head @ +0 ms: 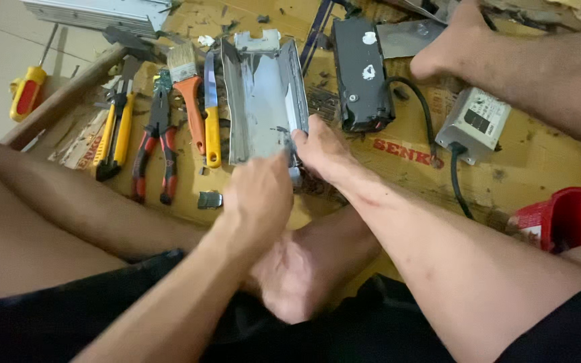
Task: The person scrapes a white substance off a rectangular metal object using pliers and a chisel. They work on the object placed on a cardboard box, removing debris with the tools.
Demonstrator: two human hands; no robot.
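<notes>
Both forearms reached forward over the crossed legs. The left hand [258,195], blurred and curled, gripped the near end of a grey metal channel [263,101]; the right hand [321,149] pinched its near right edge. The channel ran toward 12 o'clock, pliers [156,144] and a brush [188,94] at 9 o'clock, a black box [361,74] at 3 o'clock.

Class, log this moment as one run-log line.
left hand: grips near end of grey metal casing | right hand: holds its right edge | beside: paintbrush, pliers

Flattened brown cardboard box [398,168] under tools, red lettering
</notes>
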